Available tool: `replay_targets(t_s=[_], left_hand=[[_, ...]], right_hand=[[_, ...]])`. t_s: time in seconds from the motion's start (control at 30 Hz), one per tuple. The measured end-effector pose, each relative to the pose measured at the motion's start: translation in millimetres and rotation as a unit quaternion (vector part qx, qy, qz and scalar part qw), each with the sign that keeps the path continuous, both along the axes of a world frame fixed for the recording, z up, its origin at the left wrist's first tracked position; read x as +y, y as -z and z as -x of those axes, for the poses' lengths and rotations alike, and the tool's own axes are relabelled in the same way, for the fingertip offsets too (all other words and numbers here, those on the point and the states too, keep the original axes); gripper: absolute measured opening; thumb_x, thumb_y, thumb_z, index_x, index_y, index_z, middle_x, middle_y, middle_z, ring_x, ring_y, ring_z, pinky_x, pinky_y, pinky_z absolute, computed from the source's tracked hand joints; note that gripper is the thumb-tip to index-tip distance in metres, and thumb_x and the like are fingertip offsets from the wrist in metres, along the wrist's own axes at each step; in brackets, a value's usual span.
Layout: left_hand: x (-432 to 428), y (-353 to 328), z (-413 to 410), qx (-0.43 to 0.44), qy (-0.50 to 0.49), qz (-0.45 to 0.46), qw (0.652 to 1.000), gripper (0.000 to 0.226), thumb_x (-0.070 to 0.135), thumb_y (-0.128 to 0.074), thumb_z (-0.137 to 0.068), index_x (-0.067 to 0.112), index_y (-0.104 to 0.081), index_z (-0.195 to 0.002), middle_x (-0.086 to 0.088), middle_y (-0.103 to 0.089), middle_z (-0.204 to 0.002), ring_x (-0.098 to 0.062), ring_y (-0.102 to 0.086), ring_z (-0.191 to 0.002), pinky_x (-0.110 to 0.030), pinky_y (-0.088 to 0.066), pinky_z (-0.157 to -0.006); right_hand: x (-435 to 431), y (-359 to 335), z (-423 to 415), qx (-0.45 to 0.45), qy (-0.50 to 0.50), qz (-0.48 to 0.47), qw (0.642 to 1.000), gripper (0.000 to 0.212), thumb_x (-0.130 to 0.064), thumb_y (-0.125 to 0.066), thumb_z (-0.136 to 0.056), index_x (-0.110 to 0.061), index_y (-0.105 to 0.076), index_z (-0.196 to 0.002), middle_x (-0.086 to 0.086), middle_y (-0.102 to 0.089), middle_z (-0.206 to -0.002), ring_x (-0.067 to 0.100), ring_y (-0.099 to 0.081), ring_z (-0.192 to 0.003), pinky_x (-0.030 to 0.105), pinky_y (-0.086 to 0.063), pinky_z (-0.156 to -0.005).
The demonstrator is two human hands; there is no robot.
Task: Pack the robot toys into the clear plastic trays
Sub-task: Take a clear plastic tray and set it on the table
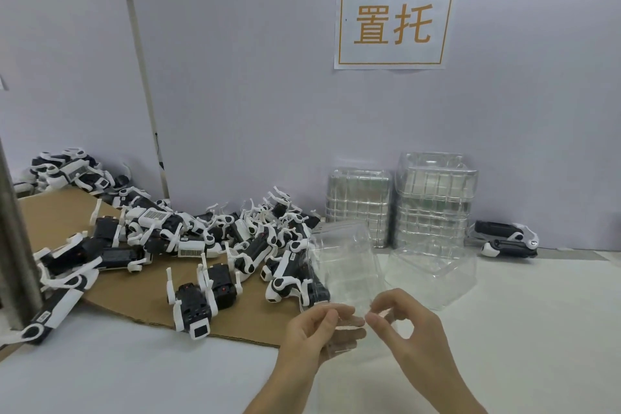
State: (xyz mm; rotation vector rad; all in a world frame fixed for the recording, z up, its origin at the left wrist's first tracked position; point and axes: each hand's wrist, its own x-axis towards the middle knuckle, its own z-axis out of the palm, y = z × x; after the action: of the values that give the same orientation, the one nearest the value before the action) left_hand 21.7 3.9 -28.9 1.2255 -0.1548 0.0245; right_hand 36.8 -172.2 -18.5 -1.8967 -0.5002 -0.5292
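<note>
- Head view: the left hand (314,329) pinched the near edge of a clear tray (346,272), thumb on top and fingers curled beneath.
- The right hand (411,329) nipped the same edge between thumb and forefinger.
- The tray sat tilted over the white table (537,329), just right of the robot toys (201,239) heaped on cardboard (60,215).

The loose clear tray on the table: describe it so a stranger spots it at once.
Find the orange-lettered wall sign. Beneath it stand two stacks of clear trays; the loose tray lies on the table before the taller, right stack. It alone is neither stacked nor held.
</note>
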Motion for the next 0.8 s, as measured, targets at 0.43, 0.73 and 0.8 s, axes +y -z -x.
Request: replay_targets(t_s=[0.43,0.73,0.8], left_hand=[[26,-3,-5,0.083,-0.1,0.152,0.98,0.019,0.024,-0.058,-0.078,0.012,-0.063,-0.064,-0.01,-0.058,-0.064,-0.018,-0.05,-0.05,-0.027,-0.038,-0.048],[37,-9,-2,0.127,-0.203,0.3,0.923,0.021,0.018,-0.047,-0.09,0.015,-0.052,-0.069,0.002,-0.049,-0.051,-0.01,-0.042,-0.036,-0.013,-0.032,-0.034],[36,-8,-3,0.126,-0.202,0.306,0.922,0.022,0.018,-0.047,-0.087,0.015,-0.05,-0.066,0.001,-0.047,-0.051,-0.011,-0.04,-0.037,-0.013,-0.03,-0.035]], right_hand=[[-51,-15,-13,-0.076,0.254,-0.017,0.964,0.043,0.015,-0.072,-0.07,-0.025,-0.067,-0.086,-0.01,-0.067,-0.075,0.007,-0.056,-0.084,0.042,-0.043,-0.085],[-62,-4,-20,-0.007,0.318,0.154,0.935,0.039,-0.004,-0.063,-0.067,-0.042,-0.057,-0.059,-0.022,-0.059,-0.066,0.016,-0.051,-0.077,0.026,-0.017,-0.083],[-62,-4,-21,0.013,0.316,0.163,0.935,0.045,0.003,-0.066,-0.068,-0.04,-0.06,-0.059,-0.021,-0.06,-0.065,0.014,-0.051,-0.079,0.025,-0.016,-0.085]])
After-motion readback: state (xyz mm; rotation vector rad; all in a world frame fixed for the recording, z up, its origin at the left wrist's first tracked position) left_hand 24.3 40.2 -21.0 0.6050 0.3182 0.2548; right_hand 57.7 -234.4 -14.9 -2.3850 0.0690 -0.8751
